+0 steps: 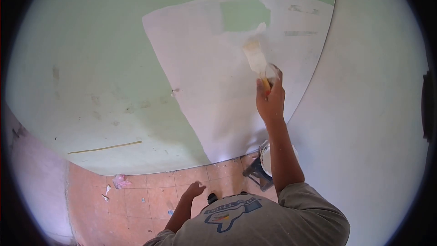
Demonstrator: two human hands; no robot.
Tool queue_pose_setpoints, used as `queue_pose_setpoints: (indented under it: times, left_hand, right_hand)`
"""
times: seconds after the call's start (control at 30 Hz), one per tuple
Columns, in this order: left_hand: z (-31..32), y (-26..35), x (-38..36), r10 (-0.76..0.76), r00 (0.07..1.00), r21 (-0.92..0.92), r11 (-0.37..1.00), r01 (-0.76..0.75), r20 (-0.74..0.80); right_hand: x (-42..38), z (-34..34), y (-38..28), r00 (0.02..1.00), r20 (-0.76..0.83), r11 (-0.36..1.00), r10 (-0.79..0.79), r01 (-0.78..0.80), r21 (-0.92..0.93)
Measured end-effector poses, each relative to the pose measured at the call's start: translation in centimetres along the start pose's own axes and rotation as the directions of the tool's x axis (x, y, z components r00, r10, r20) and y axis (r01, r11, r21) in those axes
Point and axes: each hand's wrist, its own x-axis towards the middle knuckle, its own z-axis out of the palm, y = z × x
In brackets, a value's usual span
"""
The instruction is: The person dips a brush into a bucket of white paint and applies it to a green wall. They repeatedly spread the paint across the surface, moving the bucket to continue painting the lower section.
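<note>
My right hand [271, 89] is raised in front of the wall, its fingers wrapped round the handle of a paintbrush [256, 59]. The brush is wide, with a yellow handle and pale, paint-covered bristles pointing up. Just above the bristles is a green patch [246, 14], bordered by whitish paint [214, 73]. Low on the left, my left hand [195, 189] hangs over the tiled floor with its fingers loosely apart and nothing visible in them.
A white paint bucket [266, 158] stands on a dark stool [256, 173] below my right forearm. Green wall [104, 64] surrounds the painted area; a pale wall [373, 109] meets it at right. A pink plastic bag [120, 181] and scraps lie on the orange tiles [132, 207].
</note>
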Motion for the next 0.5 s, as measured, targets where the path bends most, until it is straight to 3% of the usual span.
queue_pose_setpoints:
  times: [0.03, 0.1, 0.17, 0.23, 0.27, 0.33, 0.37, 0.4, 0.47, 0.5]
  left_hand:
    - [-0.4, 0.3, -0.5, -0.078, 0.992, 0.130, 0.989, 0.065, 0.097]
    - [-1.0, 0.8, -1.1, -0.043, 0.998, 0.082, 0.996, 0.039, 0.053]
    - [-1.4, 1.0, -0.8, -0.008, 1.000, 0.037, 0.999, 0.008, -0.002]
    - [-1.7, 1.3, -0.7, -0.081, 0.997, -0.266, 0.960, 0.082, 0.015]
    - [-1.7, 1.5, -0.6, -0.079, 0.997, -0.269, 0.960, 0.077, 0.002]
    - [-1.9, 2.5, -1.7, -0.053, 0.999, -0.523, 0.851, 0.042, -0.007]
    - [-1.8, 3.0, -1.9, 0.001, 0.999, -0.630, 0.776, -0.031, -0.049]
    - [-2.4, 3.9, -2.4, 0.002, 0.999, -0.628, 0.778, -0.035, -0.054]
    - [-4.8, 6.8, -4.0, -0.101, 0.994, -0.765, 0.636, 0.097, 0.042]
    - [-5.6, 7.5, -4.6, -0.074, 0.997, -0.804, 0.590, 0.071, 0.034]
  right_hand:
    - [1.5, 0.6, -0.2, 1.000, -0.002, 1.000, -0.011, 0.011, 0.009]
    - [4.5, 1.9, -0.8, 0.957, 0.002, 0.956, -0.289, 0.289, -0.048]
    - [6.6, 3.8, -1.2, 0.956, -0.021, 0.955, -0.294, 0.293, -0.046]
    - [8.4, 5.3, -2.1, 0.946, -0.044, 0.947, -0.321, 0.319, -0.044]
    - [8.8, 5.8, -2.2, 0.943, -0.047, 0.944, -0.330, 0.329, -0.038]
    - [8.7, 6.6, -1.7, 0.962, 0.100, 0.946, -0.253, 0.267, -0.183]
    - [8.2, 6.7, -1.2, 0.956, 0.098, 0.921, -0.276, 0.292, -0.256]
    - [7.4, 6.2, -1.1, 0.956, 0.093, 0.922, -0.279, 0.293, -0.253]
    - [5.9, 4.8, -1.4, 0.967, 0.255, 0.900, -0.019, 0.128, -0.416]
    - [5.7, 4.1, -1.5, 0.968, 0.250, 0.901, -0.021, 0.127, -0.415]
